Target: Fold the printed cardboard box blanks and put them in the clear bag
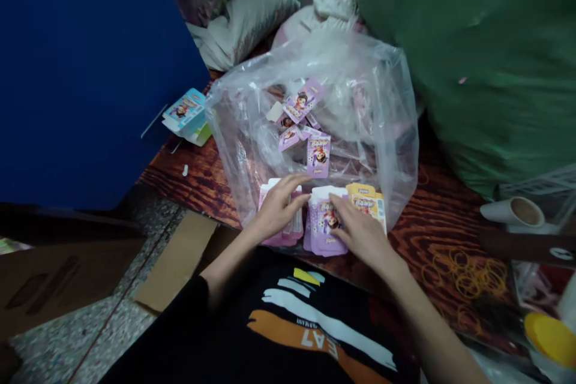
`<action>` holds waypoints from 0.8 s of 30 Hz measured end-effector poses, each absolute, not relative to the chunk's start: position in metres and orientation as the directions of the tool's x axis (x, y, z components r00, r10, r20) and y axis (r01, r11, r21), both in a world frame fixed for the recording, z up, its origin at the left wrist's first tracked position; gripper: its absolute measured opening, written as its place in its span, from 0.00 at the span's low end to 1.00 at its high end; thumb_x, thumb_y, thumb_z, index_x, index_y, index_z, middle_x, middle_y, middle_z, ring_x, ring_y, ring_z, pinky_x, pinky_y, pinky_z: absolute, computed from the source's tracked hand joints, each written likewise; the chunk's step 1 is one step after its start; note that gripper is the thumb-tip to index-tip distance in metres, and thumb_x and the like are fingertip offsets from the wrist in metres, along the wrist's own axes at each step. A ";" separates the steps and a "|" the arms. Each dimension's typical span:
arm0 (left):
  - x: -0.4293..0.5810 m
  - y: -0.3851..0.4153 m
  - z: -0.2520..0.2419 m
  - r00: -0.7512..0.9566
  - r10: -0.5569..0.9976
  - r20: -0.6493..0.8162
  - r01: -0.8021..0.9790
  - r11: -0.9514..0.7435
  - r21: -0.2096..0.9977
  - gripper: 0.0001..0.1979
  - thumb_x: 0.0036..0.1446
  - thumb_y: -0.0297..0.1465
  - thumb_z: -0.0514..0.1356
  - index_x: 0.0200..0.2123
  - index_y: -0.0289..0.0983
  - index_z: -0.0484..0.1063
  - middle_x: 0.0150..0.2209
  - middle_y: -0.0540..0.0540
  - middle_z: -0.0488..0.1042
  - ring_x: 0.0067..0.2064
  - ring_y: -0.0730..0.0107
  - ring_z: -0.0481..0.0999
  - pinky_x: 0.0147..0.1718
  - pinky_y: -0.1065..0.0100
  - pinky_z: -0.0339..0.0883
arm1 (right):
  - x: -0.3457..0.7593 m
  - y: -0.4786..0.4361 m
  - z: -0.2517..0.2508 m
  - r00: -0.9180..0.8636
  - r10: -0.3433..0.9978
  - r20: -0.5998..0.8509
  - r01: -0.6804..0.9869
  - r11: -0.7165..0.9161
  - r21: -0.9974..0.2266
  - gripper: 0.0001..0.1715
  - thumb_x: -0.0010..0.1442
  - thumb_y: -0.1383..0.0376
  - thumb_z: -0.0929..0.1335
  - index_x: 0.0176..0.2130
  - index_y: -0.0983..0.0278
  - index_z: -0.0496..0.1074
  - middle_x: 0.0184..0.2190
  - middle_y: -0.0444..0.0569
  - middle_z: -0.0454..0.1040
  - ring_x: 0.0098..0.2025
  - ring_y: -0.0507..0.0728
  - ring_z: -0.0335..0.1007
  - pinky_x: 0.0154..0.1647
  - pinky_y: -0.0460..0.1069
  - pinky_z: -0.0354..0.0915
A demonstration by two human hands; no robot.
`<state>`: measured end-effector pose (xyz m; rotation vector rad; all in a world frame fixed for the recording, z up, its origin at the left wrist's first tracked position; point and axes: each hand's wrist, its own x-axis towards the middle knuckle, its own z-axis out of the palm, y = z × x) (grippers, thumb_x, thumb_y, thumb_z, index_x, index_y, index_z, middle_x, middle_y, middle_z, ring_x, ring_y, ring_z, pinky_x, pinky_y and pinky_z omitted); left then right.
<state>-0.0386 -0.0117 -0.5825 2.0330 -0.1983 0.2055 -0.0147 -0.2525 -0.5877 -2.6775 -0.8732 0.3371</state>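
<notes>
My left hand [278, 207] lies with curled fingers on a stack of flattened purple cartons [294, 229] at the near edge of a wooden table [443, 216]. Beside it, my right hand [360, 229] rests over a second purple stack [324, 222] printed with a cartoon figure, fingertips pinching its top edge. A yellow-orange stack [369, 199] sits just right of that. All the stacks lie in the mouth of a clear plastic bag [387, 120] holding several loose purple cartons [318, 155].
A blue board [81, 66] stands at left with blue flat cartons [186, 113] at its foot. A green sack [486, 60] fills the right. Rubber bands [468, 273], a tape roll [517, 213] and a yellow lid [551, 339] lie at right. Cardboard [177, 261] lies on the floor.
</notes>
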 end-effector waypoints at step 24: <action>-0.027 -0.029 -0.572 0.901 -0.351 -0.254 0.359 0.277 0.891 0.29 0.43 0.47 0.75 0.43 0.34 0.79 0.38 0.45 0.80 0.39 0.65 0.77 0.44 0.64 0.69 | 0.010 -0.202 -0.539 0.913 0.276 0.301 0.373 -0.262 -0.890 0.10 0.64 0.59 0.69 0.33 0.61 0.75 0.34 0.48 0.75 0.37 0.55 0.71 0.35 0.49 0.65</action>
